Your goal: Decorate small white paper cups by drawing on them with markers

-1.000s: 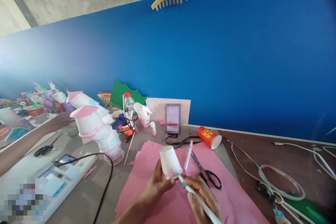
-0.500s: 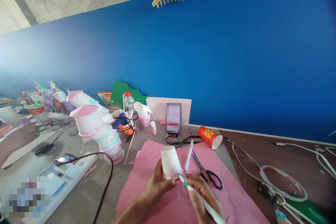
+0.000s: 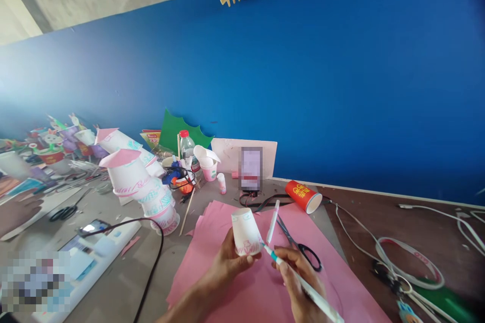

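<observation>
A white paper cup (image 3: 245,229), upside down with pink and light teal marks drawn on it, is gripped by my left hand (image 3: 230,257). The fingers go behind it and the thumb lies along its lower rim. My right hand (image 3: 299,280) is closed around a white marker with a teal collar (image 3: 308,290); its tip is at the lower right side of the cup. Beneath both hands lies pink paper (image 3: 212,232). On it, just beyond my right hand, are black-handled scissors (image 3: 299,247) and a pink-and-white marker (image 3: 273,222).
A red paper cup (image 3: 301,195) lies on its side behind the scissors. Towers of decorated cups (image 3: 132,176) stand left, near a black cable (image 3: 161,247). A phone (image 3: 251,169) leans at the back. Another person's hand (image 3: 18,212) is at far left. White cords (image 3: 356,237) lie right.
The marker in my right hand has shifted slightly right and up along the cup. The cup has turned or tilted a little. At far left, the other person's arm has moved back.
</observation>
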The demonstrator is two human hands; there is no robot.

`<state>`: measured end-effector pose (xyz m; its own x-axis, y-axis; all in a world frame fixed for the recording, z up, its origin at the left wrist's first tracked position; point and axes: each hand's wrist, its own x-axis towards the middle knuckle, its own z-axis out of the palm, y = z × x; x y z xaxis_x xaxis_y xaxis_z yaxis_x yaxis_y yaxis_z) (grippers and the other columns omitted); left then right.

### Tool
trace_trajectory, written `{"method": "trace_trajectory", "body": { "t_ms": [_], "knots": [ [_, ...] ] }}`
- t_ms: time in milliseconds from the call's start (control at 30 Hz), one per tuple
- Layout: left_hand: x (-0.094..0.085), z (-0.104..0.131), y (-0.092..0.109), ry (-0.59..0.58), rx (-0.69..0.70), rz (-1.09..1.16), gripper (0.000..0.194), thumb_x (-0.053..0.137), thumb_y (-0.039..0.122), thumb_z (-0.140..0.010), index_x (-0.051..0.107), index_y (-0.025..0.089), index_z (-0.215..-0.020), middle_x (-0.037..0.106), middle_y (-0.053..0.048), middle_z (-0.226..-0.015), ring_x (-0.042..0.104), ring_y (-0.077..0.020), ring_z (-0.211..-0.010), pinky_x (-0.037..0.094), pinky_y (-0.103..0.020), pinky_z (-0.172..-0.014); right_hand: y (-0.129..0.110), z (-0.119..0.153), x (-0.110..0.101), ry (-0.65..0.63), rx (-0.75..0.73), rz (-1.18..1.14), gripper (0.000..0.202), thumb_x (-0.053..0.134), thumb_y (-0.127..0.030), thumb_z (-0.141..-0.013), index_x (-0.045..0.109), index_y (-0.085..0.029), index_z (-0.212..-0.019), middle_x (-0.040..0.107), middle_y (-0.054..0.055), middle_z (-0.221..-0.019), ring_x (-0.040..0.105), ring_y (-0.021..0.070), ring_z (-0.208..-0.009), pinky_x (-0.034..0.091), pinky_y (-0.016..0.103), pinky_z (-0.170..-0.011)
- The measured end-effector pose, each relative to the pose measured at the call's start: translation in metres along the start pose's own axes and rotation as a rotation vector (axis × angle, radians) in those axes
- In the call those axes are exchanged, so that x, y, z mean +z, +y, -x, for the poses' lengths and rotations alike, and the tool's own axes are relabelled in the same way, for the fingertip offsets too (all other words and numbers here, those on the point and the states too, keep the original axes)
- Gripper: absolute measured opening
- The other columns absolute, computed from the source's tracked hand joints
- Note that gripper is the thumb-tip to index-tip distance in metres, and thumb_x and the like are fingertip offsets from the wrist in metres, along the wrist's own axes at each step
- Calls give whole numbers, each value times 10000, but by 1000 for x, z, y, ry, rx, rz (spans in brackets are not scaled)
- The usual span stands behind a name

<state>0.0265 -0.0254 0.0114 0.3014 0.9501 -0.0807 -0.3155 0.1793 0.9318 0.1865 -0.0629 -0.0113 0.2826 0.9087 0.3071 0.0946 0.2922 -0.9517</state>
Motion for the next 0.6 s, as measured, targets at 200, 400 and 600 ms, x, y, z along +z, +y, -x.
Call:
{"method": "trace_trajectory", "body": {
  "t_ms": [200, 400, 600],
  "knots": [
    [-1, -2, -3, -9, 19, 4, 547, 835, 433, -632, 603, 182, -1059, 654, -67, -947, 589, -239, -907, 456, -368, -832, 2, -2, 0, -13, -72, 24, 288, 583, -500, -902, 692, -235, -865, 653, 26, -758, 614, 174, -642, 541, 248, -634],
    [-3, -3, -5, -37, 27, 11, 560, 835, 434, -635, 609, 190, -1085, 670, -73, -963, 595, -251, -921, 451, -385, -851, 9, -3, -4, -51, -70, 61, 258, 567, -444, -921, 695, -221, -897, 680, 41, -786, 637, 177, -655, 527, 232, -576],
    [-2, -1, -4, -52, 48, 30, 509, 806, 374, -689, 593, 193, -1114, 654, -67, -978, 581, -244, -924, 454, -404, -860, 7, -3, -8, -45, -41, 58, 282, 587, -476, -897, 688, -224, -822, 691, 47, -835, 651, 180, -677, 547, 243, -615]
  ]
}}
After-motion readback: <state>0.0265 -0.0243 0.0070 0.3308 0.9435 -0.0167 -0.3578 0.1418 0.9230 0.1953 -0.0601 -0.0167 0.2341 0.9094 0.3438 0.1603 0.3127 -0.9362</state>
